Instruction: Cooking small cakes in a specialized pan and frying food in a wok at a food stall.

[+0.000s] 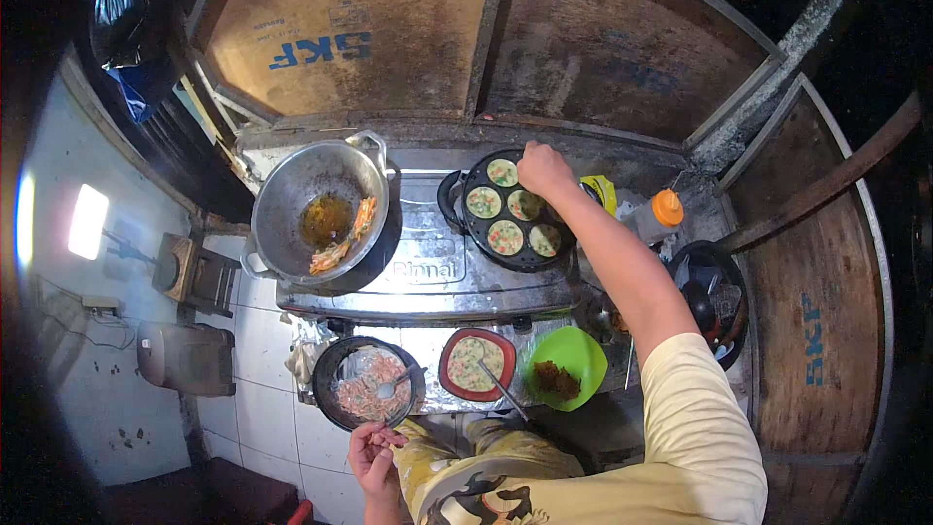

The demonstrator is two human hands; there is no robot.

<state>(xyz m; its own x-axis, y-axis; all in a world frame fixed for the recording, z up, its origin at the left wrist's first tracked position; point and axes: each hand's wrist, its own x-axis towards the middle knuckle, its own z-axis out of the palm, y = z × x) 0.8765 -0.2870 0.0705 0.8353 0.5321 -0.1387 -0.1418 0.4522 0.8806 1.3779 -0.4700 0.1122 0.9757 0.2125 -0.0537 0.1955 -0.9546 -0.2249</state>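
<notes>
My right hand (547,169) is over the far right side of a black cast-iron multi-cup pan (475,182), fingers bunched downward; whatever they hold is hidden. Several round cups there contain pale batter with green and orange bits (505,237). My left hand (375,456) hangs by the near rim of a black bowl (321,397), its fingers loosely bent and apart, with nothing visible in them. Inside that bowl lie a shredded orange mixture (368,386) and a spoon (397,381). A red bowl (446,354) of similar pale batter holds a metal spoon (501,383). Beside it, a green bowl (583,357) contains brown crumbly food (556,380).
On the Rinnai stove (423,295), a large metal wok (280,197) holds oil and orange fritters (342,240). Right of the multi-cup pan are a yellow packet (601,193) and an orange-capped squeeze bottle (665,209). A dark tub of utensils (711,299) stands beyond my forearm. Wooden panels (350,87) wall the back.
</notes>
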